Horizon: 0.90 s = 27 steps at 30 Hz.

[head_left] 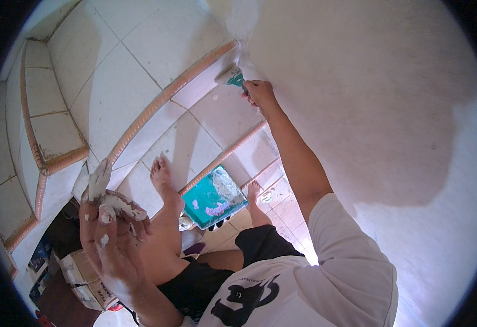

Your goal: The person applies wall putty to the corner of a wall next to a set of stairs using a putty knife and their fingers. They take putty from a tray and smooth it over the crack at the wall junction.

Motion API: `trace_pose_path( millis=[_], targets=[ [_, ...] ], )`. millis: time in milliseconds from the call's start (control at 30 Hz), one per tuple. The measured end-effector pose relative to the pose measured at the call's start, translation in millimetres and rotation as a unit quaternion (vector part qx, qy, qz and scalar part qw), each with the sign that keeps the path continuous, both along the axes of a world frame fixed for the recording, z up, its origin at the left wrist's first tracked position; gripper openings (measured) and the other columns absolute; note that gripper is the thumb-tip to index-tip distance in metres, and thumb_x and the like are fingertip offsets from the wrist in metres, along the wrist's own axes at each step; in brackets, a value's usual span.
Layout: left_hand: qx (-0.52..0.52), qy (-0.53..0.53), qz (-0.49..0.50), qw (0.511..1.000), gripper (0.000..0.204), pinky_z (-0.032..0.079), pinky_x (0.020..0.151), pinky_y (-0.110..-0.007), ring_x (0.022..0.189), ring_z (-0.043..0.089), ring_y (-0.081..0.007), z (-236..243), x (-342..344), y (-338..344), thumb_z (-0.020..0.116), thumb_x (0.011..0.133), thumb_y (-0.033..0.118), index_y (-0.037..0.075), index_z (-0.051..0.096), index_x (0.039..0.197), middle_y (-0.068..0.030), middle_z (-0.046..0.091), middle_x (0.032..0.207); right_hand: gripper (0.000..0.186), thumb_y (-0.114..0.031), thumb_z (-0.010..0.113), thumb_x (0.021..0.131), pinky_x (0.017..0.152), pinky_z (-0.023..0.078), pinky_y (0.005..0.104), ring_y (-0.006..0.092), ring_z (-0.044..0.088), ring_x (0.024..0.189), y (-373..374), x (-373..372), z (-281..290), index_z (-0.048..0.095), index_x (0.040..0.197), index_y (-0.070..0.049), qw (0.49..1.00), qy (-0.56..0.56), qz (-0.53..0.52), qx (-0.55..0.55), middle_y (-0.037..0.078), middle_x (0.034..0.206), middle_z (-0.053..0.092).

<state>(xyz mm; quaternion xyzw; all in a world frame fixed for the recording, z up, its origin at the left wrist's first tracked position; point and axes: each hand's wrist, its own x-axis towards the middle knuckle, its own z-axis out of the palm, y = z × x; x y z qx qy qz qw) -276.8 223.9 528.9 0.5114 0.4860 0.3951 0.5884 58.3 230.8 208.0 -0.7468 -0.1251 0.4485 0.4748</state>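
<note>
My right hand (259, 94) grips a putty knife (228, 75) with a teal, smeared blade, held where the upper step's riser meets the white wall (380, 82). My left hand (110, 234) is closed around a pale, putty-smeared flat object (99, 177), too coated to make out clearly, and white paste covers its fingers. Between my bare feet, a teal tray (197, 199) holds grey-white and lilac paste, sitting at a tiled step edge.
White tiled steps (118, 65) with terracotta-coloured nosings curve up and to the left. A taped cardboard box (86, 280) and dark clutter lie at lower left. Narrower steps (279, 212) descend below my feet, with the wall along my right.
</note>
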Motion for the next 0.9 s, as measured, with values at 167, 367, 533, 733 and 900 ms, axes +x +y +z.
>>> trace_pose_path(
  millis=[167, 367, 533, 733, 900],
  targets=[
    [0.0, -0.01, 0.029, 1.0, 0.042, 0.04, 0.048, -0.027, 0.054, 0.049, -0.0157, -4, 2, -3, 0.048, 0.094, 0.018, -0.009, 0.041, 0.126, -0.0148, 0.054, 0.08, 0.027, -0.023, 0.059, 0.087, 0.039, 0.04, 0.0269, 0.0098, 0.049, 0.044, -2, 6, 9, 0.069, 0.086, 0.002, 1.0, -0.006, 0.008, 0.01, 0.008, 0.065, 0.064],
    [-0.009, -0.023, 0.001, 1.0, 0.042, 0.04, 0.05, -0.029, 0.056, 0.049, -0.0163, -6, -3, 0, 0.048, 0.095, 0.016, -0.007, 0.042, 0.129, -0.0132, 0.056, 0.08, 0.026, -0.022, 0.06, 0.089, 0.039, 0.034, 0.0263, 0.0088, 0.044, 0.044, -4, 10, 28, 0.068, 0.096, 0.002, 1.0, 0.005, 0.004, 0.001, 0.01, 0.069, 0.064],
    [-0.019, -0.044, -0.045, 0.998, 0.043, 0.042, 0.054, -0.033, 0.057, 0.047, -0.0184, -1, -15, 4, 0.05, 0.095, 0.013, -0.004, 0.041, 0.134, -0.0117, 0.057, 0.082, 0.026, -0.021, 0.059, 0.091, 0.04, 0.033, 0.0255, 0.0077, 0.042, 0.045, 4, 4, 46, 0.068, 0.102, 0.0, 1.0, 0.001, 0.017, -0.011, 0.009, 0.072, 0.065],
    [-0.025, -0.049, 0.025, 0.998, 0.035, 0.038, 0.05, -0.027, 0.056, 0.048, -0.0138, -1, -4, 1, 0.049, 0.094, 0.014, -0.009, 0.046, 0.12, -0.0119, 0.056, 0.075, 0.024, -0.022, 0.059, 0.091, 0.042, 0.034, 0.0243, 0.007, 0.042, 0.045, -1, 7, 66, 0.069, 0.102, -0.003, 0.999, -0.016, 0.026, -0.026, 0.006, 0.071, 0.065],
    [0.023, 0.016, 0.003, 1.0, 0.036, 0.04, 0.051, -0.027, 0.058, 0.05, -0.0142, -4, -12, 2, 0.051, 0.093, 0.015, -0.009, 0.048, 0.119, -0.0113, 0.056, 0.076, 0.025, -0.023, 0.059, 0.091, 0.042, 0.034, 0.0241, 0.0066, 0.042, 0.046, -1, 8, 77, 0.068, 0.101, -0.003, 0.999, -0.016, 0.034, -0.012, 0.006, 0.07, 0.064]
  ],
)
